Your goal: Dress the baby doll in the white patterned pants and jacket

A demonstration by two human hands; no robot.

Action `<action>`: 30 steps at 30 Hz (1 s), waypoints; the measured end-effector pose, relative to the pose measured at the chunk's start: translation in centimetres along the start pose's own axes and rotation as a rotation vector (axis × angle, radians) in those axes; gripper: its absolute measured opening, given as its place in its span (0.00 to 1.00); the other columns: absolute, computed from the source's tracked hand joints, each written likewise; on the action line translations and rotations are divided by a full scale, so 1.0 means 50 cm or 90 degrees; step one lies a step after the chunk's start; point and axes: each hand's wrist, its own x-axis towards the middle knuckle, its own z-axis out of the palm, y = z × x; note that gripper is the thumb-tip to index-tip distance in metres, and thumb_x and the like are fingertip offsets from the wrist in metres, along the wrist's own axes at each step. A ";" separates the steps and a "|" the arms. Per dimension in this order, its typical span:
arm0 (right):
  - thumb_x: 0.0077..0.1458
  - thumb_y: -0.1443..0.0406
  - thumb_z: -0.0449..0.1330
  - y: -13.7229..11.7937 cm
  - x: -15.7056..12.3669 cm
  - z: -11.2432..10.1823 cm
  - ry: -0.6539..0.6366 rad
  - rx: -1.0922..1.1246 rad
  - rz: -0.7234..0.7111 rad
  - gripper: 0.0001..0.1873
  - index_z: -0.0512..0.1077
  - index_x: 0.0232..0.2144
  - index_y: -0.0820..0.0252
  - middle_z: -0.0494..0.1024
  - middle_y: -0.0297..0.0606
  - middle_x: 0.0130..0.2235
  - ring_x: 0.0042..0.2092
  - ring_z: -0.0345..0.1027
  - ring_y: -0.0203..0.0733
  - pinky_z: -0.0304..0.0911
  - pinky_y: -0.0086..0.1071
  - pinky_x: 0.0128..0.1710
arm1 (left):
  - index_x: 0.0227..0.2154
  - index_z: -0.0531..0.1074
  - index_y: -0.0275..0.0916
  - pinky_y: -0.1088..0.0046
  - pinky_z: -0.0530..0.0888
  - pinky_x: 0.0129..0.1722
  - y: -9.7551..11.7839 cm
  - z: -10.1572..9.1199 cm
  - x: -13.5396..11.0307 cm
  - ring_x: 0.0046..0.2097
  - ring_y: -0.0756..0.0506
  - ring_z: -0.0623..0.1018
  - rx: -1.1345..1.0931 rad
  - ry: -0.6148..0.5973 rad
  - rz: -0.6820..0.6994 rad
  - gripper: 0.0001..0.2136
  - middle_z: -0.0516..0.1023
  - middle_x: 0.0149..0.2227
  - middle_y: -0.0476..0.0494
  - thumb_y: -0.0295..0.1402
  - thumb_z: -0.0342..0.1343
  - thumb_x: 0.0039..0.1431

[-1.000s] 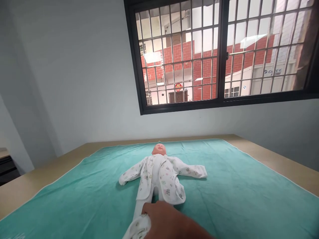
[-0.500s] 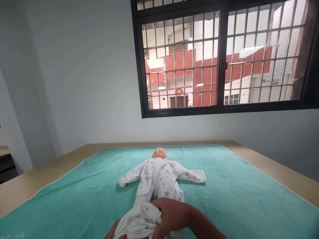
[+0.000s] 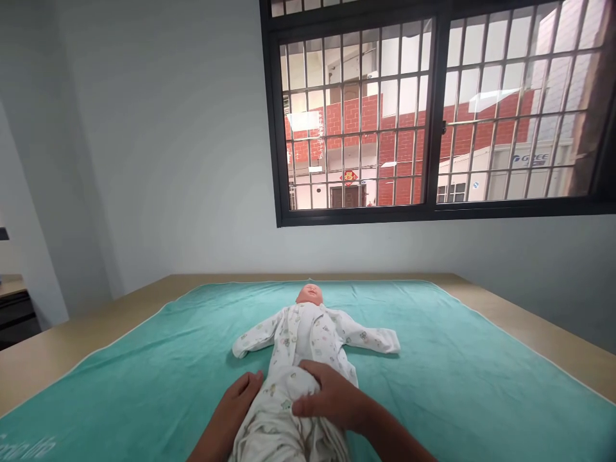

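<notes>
A baby doll [image 3: 304,327] lies on its back, head at the far end, arms spread in a white patterned jacket [image 3: 326,332] that hangs open over a white undergarment. White patterned baby trousers [image 3: 274,420] cover its legs and lower body, bunched in folds at the near end. My left hand [image 3: 240,398] is closed at the left side of the trousers, its fingertips partly hidden. On the right, my right hand [image 3: 332,394] grips the upper part of the trousers, thumb on top. The doll's feet are out of sight.
A teal towel [image 3: 168,385] with a pale edge lies under the doll on a wooden table [image 3: 58,350]. Behind stand a grey wall [image 3: 192,160] and a barred window [image 3: 356,128]. Dark drawers [image 3: 17,317] show at far left.
Both hands have moved forward with the trousers, which now reach higher up the doll's body. My left hand has come further into view. The camera view has shifted slightly.
</notes>
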 end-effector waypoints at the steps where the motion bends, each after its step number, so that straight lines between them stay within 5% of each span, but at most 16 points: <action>1: 0.40 0.56 0.69 0.005 0.004 -0.001 0.038 -0.035 -0.021 0.24 0.74 0.40 0.60 0.77 0.35 0.40 0.44 0.68 0.44 0.63 0.33 0.43 | 0.20 0.63 0.41 0.72 0.65 0.29 0.004 -0.001 0.010 0.28 0.47 0.66 0.040 -0.015 0.017 0.20 0.65 0.22 0.52 0.53 0.55 0.49; 5: 0.54 0.55 0.58 0.023 0.025 -0.002 0.126 0.002 -0.081 0.14 0.71 0.32 0.62 0.73 0.32 0.30 0.34 0.65 0.36 0.60 0.29 0.36 | 0.22 0.63 0.40 0.73 0.64 0.29 0.025 0.010 0.064 0.28 0.48 0.66 0.139 -0.039 0.115 0.17 0.64 0.22 0.53 0.49 0.50 0.54; 8: 0.57 0.54 0.52 0.036 0.038 -0.011 0.244 0.020 -0.074 0.16 0.68 0.29 0.61 0.74 0.36 0.31 0.32 0.66 0.38 0.62 0.31 0.33 | 0.30 0.68 0.40 0.70 0.69 0.41 0.040 0.045 0.108 0.39 0.45 0.72 0.209 -0.056 0.215 0.10 0.72 0.33 0.48 0.42 0.55 0.51; 12: 0.53 0.60 0.57 0.063 0.046 -0.042 0.450 -0.253 -0.137 0.11 0.70 0.37 0.59 0.74 0.41 0.42 0.46 0.66 0.46 0.63 0.38 0.46 | 0.43 0.70 0.39 0.62 0.65 0.53 0.048 0.101 0.153 0.52 0.38 0.69 0.318 -0.045 0.314 0.23 0.70 0.48 0.39 0.37 0.63 0.40; 15: 0.54 0.61 0.56 0.089 0.048 -0.065 0.503 -0.401 -0.119 0.16 0.69 0.46 0.56 0.70 0.42 0.49 0.53 0.61 0.49 0.57 0.42 0.54 | 0.47 0.68 0.38 0.61 0.66 0.52 0.040 0.112 0.179 0.51 0.38 0.70 0.307 -0.003 0.282 0.22 0.71 0.49 0.38 0.40 0.58 0.48; 21: 0.57 0.53 0.51 0.127 0.064 -0.082 0.475 -0.296 0.005 0.16 0.69 0.39 0.58 0.70 0.34 0.31 0.32 0.65 0.40 0.61 0.33 0.34 | 0.38 0.70 0.40 0.66 0.70 0.44 -0.017 0.057 0.245 0.43 0.42 0.75 0.152 0.032 0.192 0.14 0.77 0.39 0.44 0.43 0.49 0.55; 26: 0.55 0.54 0.52 0.121 0.063 -0.103 0.524 -0.228 -0.004 0.13 0.64 0.27 0.58 0.69 0.33 0.28 0.33 0.63 0.41 0.58 0.32 0.35 | 0.40 0.69 0.38 0.71 0.70 0.32 -0.056 -0.015 0.296 0.32 0.44 0.76 0.155 0.147 0.107 0.16 0.77 0.32 0.45 0.43 0.45 0.57; 30: 0.55 0.53 0.49 0.129 0.042 -0.164 0.639 -0.205 0.025 0.15 0.63 0.28 0.57 0.67 0.32 0.29 0.34 0.62 0.41 0.58 0.32 0.35 | 0.40 0.67 0.39 0.67 0.69 0.35 -0.073 -0.065 0.311 0.34 0.41 0.76 0.243 0.211 0.067 0.12 0.76 0.32 0.43 0.38 0.46 0.58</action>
